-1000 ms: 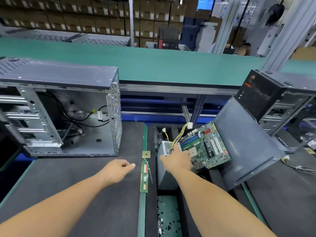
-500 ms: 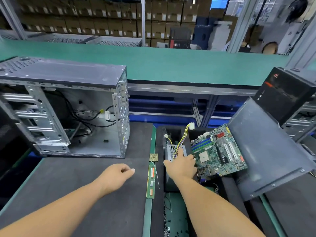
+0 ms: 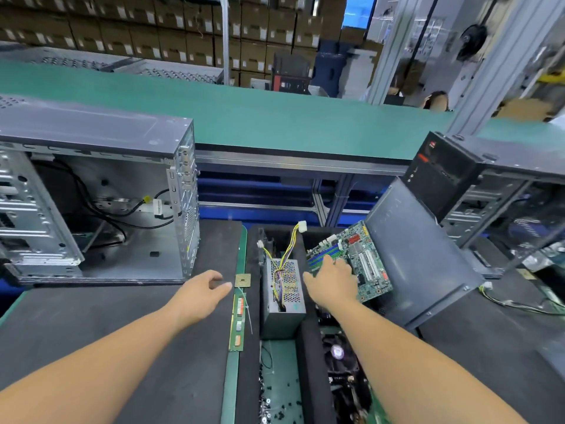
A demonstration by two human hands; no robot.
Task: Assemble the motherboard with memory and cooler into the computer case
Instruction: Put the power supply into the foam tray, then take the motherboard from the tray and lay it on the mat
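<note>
An open grey computer case (image 3: pixel 91 209) lies on its side on the black mat at the left, with loose cables inside. The green motherboard (image 3: pixel 367 264) leans tilted against a grey side panel (image 3: pixel 422 255). My right hand (image 3: pixel 331 283) rests on the board's near left corner, fingers spread over the memory slots and thumb pointing left. My left hand (image 3: pixel 201 293) hovers over the mat with loosely curled fingers and holds nothing. A memory stick (image 3: pixel 238 322) lies on the green strip between the mats. A cooler with a fan (image 3: pixel 339 353) sits in the bin under my right forearm.
A square processor chip (image 3: pixel 243 280) lies just above the memory stick. A metal power supply (image 3: pixel 284 298) with yellow wires stands left of the board. Small black screws (image 3: pixel 275 402) lie in the green tray. A second black case (image 3: pixel 489 191) stands at the right, and a green conveyor (image 3: pixel 275 117) runs behind.
My right hand has slid right, from beside the power supply onto the motherboard. The left hand has kept its place above the mat.
</note>
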